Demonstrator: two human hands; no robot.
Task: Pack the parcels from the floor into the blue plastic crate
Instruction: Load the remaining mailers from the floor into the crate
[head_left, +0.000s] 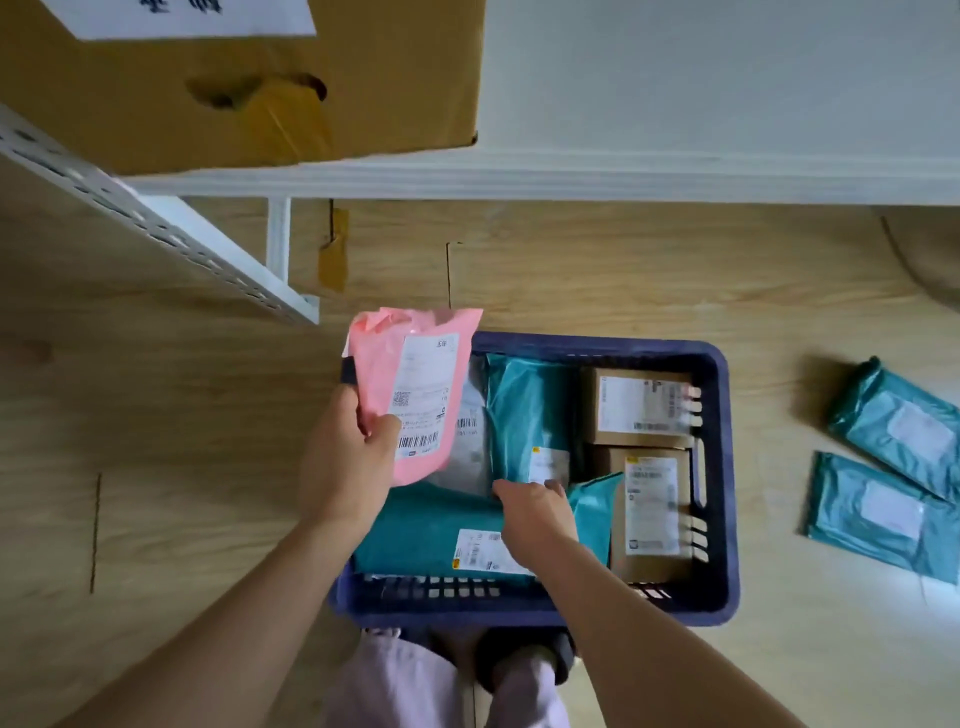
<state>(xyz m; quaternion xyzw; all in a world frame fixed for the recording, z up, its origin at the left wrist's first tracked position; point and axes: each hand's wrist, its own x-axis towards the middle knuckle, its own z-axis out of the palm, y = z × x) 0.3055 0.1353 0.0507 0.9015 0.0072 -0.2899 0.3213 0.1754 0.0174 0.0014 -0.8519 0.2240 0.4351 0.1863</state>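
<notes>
The left hand (348, 457) pinched a pink mailer bag (415, 384) between thumb and fingers above the left edge of the blue plastic crate (724, 467). The right hand (535, 512) reached inside the crate, fingertips on a teal mailer (524, 405); whether it gripped the mailer was unclear. Two teal parcels (878, 512) lay on the floor (156, 415).

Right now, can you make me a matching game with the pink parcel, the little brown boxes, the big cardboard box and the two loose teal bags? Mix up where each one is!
Things:
1 pink parcel
2 little brown boxes
3 big cardboard box
4 two teal bags

Places:
A on the floor, right of the blue crate
B on the white shelf
C held in the left hand
D inside the crate, right side

Pairs: 1-C, 2-D, 3-B, 4-A
</notes>
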